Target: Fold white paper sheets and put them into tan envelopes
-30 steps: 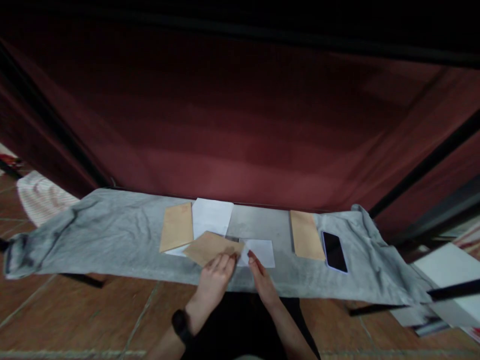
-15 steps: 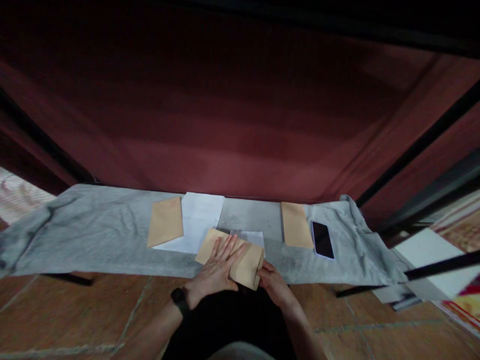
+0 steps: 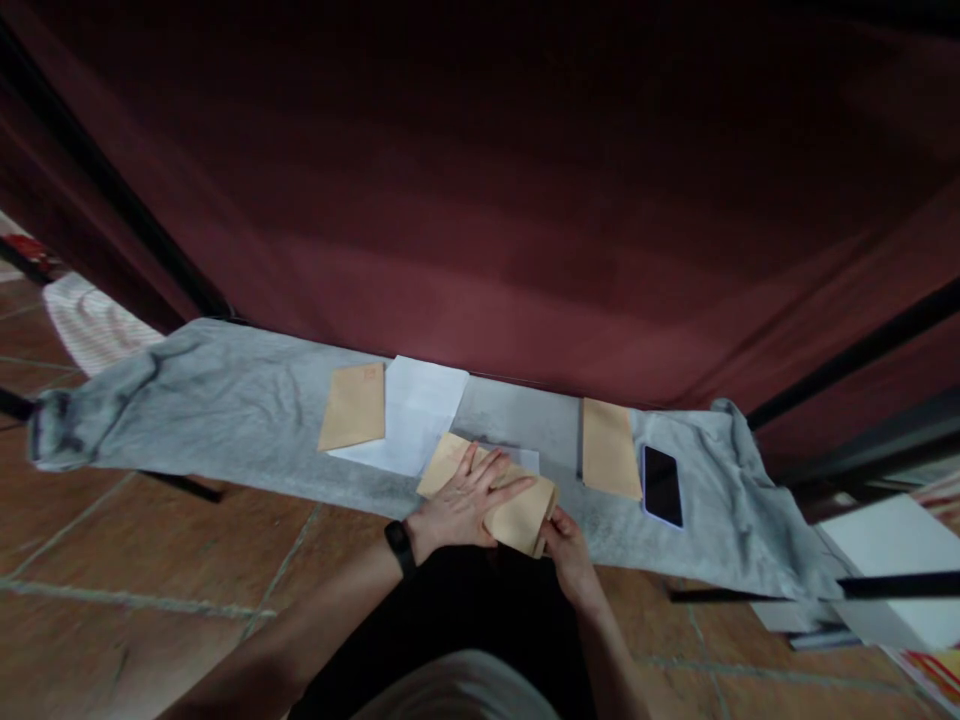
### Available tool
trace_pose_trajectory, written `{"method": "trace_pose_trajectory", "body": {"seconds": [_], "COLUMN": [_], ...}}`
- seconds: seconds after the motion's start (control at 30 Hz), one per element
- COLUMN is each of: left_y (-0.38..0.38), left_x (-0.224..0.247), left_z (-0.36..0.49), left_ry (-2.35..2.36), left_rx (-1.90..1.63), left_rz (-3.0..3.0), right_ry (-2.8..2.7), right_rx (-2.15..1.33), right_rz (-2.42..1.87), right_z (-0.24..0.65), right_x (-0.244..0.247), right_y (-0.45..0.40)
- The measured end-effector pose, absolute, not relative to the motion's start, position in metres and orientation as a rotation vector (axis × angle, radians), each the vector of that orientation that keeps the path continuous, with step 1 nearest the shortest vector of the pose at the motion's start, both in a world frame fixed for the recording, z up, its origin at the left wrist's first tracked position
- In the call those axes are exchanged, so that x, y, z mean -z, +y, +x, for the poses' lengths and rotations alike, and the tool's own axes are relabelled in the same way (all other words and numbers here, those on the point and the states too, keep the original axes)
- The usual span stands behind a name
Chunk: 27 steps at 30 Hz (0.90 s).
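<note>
A folded brown paper envelope (image 3: 517,515) lies at the front edge of the grey cloth-covered table. My left hand (image 3: 461,503), with a dark band at the wrist, lies flat on it with fingers spread. At the envelope's right end, my right hand (image 3: 568,550) pinches its folded edge between thumb and fingers. White sheets (image 3: 420,410) lie behind and left of the hands, partly under a second brown envelope (image 3: 354,408). Another brown envelope (image 3: 610,448) is to the right, beside a phone (image 3: 662,486) with a dark screen.
The grey cloth (image 3: 247,420) spreads over a long narrow table. Behind it hangs a dark red curtain (image 3: 480,250) with black bars at both sides. White boards (image 3: 900,560) stand at the lower right, and the floor (image 3: 150,640) is brown tile.
The view has shifted and tilted. My left hand's fingers now reach further over the folded part of the envelope, which looks flatter. My right hand still grips its right end.
</note>
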State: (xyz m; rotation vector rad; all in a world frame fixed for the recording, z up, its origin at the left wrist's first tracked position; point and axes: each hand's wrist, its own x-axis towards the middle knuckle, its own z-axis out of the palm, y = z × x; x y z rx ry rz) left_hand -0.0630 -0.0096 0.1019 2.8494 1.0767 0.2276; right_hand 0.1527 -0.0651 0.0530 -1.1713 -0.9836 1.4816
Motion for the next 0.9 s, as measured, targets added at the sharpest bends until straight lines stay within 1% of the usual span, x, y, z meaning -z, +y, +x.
{"method": "trace_pose_trajectory", "body": {"seconds": [0.1,0.23,0.4,0.5,0.57,0.7,0.73,0.8,0.9], "left_y": [-0.013,-0.015,-0.022,-0.027,-0.03,-0.035,-0.036,-0.039,-0.046], "left_x": [-0.109,-0.112,-0.11,-0.104,-0.097,-0.082,-0.079,-0.075,-0.073], "left_z": [-0.06,-0.058,-0.054,-0.051,-0.051,-0.056,-0.058,-0.06,-0.061], "left_ry": [1.11,1.114,1.137,1.153,1.164,1.216,1.223,1.224,1.209], "left_rx": [-0.232,-0.224,-0.212,-0.205,-0.21,-0.249,-0.259,-0.274,-0.295], "left_rz": [2.883,2.871,2.832,2.792,2.768,2.733,2.727,2.721,2.735], "right_ry": [-0.953,-0.96,-1.072,-1.117,-1.139,-1.169,-1.166,-1.165,-1.196], "right_rx": [-1.356,-1.291,-1.051,-0.964,-0.916,-0.62,-0.591,-0.716,-1.118], "right_rz": [-1.215,-1.295,-1.486,-1.525,-1.546,-1.614,-1.61,-1.56,-1.442], "right_z": [0.156,0.162,0.175,0.179,0.18,0.182,0.183,0.183,0.179], "right_x": [-0.047,-0.04,-0.031,-0.03,-0.035,-0.058,-0.066,-0.082,-0.099], "right_y": [-0.061,-0.057,-0.054,-0.056,-0.06,-0.072,-0.075,-0.08,-0.084]}}
